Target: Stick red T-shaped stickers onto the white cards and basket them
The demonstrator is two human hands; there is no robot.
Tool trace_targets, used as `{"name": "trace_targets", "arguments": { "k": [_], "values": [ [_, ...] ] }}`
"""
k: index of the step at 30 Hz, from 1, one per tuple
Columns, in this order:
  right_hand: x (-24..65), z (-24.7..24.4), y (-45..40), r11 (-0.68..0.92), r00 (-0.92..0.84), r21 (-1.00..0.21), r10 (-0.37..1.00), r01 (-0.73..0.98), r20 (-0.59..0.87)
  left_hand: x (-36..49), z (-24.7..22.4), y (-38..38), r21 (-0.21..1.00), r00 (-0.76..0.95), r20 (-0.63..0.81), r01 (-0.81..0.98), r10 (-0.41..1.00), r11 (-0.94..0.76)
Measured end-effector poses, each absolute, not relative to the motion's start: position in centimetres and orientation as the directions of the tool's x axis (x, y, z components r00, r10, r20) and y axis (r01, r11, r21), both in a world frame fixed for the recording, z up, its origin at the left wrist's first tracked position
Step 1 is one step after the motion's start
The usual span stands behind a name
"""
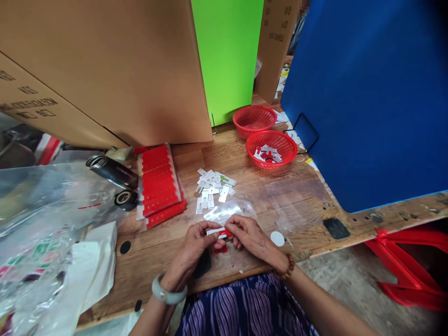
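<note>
My left hand (199, 240) pinches a small white plate (214, 231) between thumb and fingers. My right hand (249, 233) has its fingertips closed on a small red piece (226, 232) at the plate's right end. Whether the red piece is stuck to the plate is hard to make out. Below the fingers, another bit of red (221, 250) shows near the table edge. Just beyond my hands lies a clear plastic sheet (227, 211), and past it a loose pile of similar flat plates (212, 184), some with notches or holes.
Red perforated sheets (159, 179) lie to the left beside a dark flask (112, 172) and its cap (125, 199). Two red baskets stand at the back; the nearer basket (293, 154) holds several plates. A blue panel (371, 102) borders the right; plastic bags (35, 261) cover the left.
</note>
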State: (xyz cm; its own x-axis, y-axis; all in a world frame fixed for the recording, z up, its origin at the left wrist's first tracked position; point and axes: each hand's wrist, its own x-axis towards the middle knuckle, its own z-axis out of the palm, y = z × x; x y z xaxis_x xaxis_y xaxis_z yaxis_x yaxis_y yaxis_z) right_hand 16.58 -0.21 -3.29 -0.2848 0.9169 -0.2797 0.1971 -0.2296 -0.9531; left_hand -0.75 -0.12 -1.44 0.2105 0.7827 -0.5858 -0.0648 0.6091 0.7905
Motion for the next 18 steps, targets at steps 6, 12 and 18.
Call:
{"name": "trace_targets", "arguments": {
  "k": [6,12,18],
  "values": [
    [16.1,-3.5,-0.1,-0.331,-0.365,-0.941,0.869,0.077,-0.335,-1.0,-1.5,0.0,0.794,0.213,-0.576,-0.083,0.789,0.602],
    [16.3,-4.3,-0.1,-0.365,-0.422,-0.931,0.844,-0.004,-0.330,-0.9,-1.7,0.0,0.801,0.207,-0.576,-0.047,0.791,0.596],
    [18.4,-3.9,2.1,-0.445,-0.363,-0.884,0.854,-0.142,-0.372,-1.6,-2.3,2.0,0.853,0.191,-0.520,0.060,0.833,0.519]
  ]
}}
